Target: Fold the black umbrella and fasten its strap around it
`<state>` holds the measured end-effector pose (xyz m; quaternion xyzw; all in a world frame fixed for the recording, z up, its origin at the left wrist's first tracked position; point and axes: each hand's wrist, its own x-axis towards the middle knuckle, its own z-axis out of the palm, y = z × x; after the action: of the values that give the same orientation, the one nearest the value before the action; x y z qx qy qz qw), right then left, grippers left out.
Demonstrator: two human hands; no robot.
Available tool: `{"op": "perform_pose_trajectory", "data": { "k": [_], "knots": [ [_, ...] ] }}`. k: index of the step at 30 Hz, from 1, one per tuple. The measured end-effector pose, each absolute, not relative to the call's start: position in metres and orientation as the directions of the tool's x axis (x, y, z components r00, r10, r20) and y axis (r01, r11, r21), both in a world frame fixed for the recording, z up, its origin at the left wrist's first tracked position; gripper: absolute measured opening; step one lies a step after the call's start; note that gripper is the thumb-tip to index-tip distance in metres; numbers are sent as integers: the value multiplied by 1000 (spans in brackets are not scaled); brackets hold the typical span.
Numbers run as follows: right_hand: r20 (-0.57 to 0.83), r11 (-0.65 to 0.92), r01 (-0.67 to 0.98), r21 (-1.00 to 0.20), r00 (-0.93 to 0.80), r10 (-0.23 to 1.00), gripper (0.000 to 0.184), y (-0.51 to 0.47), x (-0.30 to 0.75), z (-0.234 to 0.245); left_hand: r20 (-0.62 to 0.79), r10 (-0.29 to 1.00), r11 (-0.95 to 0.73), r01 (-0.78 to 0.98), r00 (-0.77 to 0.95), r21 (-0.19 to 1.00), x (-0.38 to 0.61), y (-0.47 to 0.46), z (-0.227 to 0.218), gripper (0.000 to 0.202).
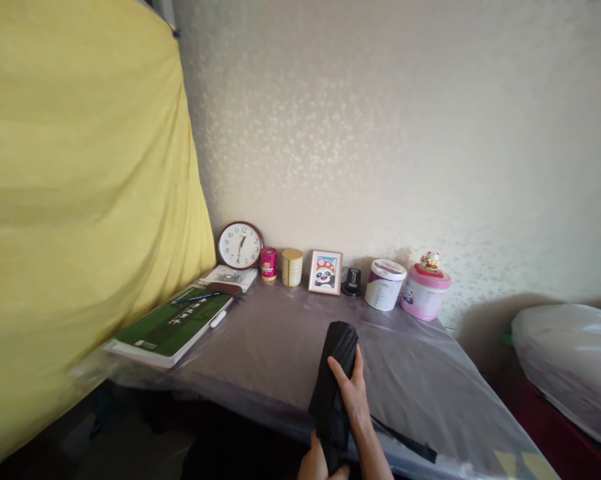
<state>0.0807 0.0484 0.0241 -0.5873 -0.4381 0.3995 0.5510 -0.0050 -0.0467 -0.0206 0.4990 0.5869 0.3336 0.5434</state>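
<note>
A black folded umbrella (334,373) points away from me over the near part of a table covered in clear plastic sheet (420,373). My right hand (354,395) is wrapped around the umbrella's middle from the right side. My left hand (314,465) shows only partly at the bottom edge and is closed round the umbrella's lower end. A thin black strap or cord (405,440) trails off to the right of my right wrist.
Along the wall stand a round clock (240,245), a pink tin (269,263), a yellow tin (292,267), a panda picture frame (325,272), a small black device (351,282), a white tub (385,284) and a pink tub (424,291). A green book (173,327) with a pen lies at left. A yellow cloth (80,200) hangs at left, and a plastic-wrapped bundle (570,360) lies at right.
</note>
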Motion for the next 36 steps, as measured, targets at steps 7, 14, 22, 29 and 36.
{"op": "perform_pose_trajectory", "data": {
  "k": [7,14,22,29,36],
  "knots": [
    [21,5,42,-999,380,925,95,43,78,36,-362,932,287,620,-4,730,-9,-43,-11,79],
    [-225,-122,-393,-912,229,947,89,34,81,48,-273,891,317,-66,363,946,-17,-56,29,50],
    [-118,-52,-264,-963,244,963,84,29,81,53,-339,923,343,9,182,939,-2,-57,16,59],
    [-28,16,-184,-983,235,971,74,24,75,45,-286,957,214,556,45,803,-5,-50,-14,82],
    [-171,-103,-472,-875,103,980,63,20,78,44,-185,940,172,67,286,983,-17,-55,13,80]
  ]
}}
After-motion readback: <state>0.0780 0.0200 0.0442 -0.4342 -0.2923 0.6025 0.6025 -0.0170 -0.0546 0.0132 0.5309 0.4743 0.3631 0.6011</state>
